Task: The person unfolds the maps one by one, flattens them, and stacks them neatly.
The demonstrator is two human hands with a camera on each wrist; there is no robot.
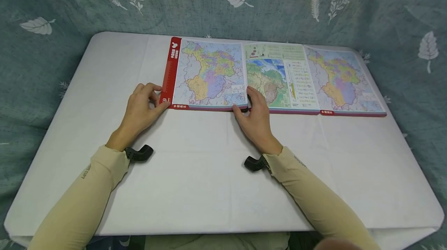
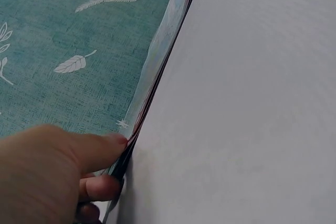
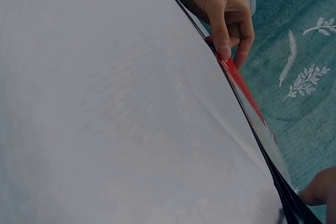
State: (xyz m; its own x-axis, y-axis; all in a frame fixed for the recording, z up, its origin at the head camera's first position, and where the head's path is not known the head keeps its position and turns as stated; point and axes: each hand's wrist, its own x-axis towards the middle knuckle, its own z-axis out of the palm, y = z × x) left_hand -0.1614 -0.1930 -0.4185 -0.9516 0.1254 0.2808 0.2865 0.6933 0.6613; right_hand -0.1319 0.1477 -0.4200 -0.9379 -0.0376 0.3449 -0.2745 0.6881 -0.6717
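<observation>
A folding map point(image 1: 209, 75) lies along the far side of the white table, its panels side by side. A red band point(image 1: 170, 72) runs down its left border. My left hand point(image 1: 142, 104) pinches the lower left corner, thumb on top and fingers at the side. In the left wrist view the thumb point(image 2: 100, 150) presses the near edge. My right hand point(image 1: 256, 120) grips the lower right corner of the left panel, its thumb at the near edge and fingers at the fold. A dark gap shows under that corner, beside the middle panel point(image 1: 267, 81).
The right panel point(image 1: 338, 83) of the map reaches close to the table's right edge. A wrinkled white cloth point(image 1: 195, 188) covers the table. Behind it hangs a green curtain point(image 1: 195, 1) with white leaf prints. Black wrist cameras point(image 1: 140, 153) sit by both cuffs.
</observation>
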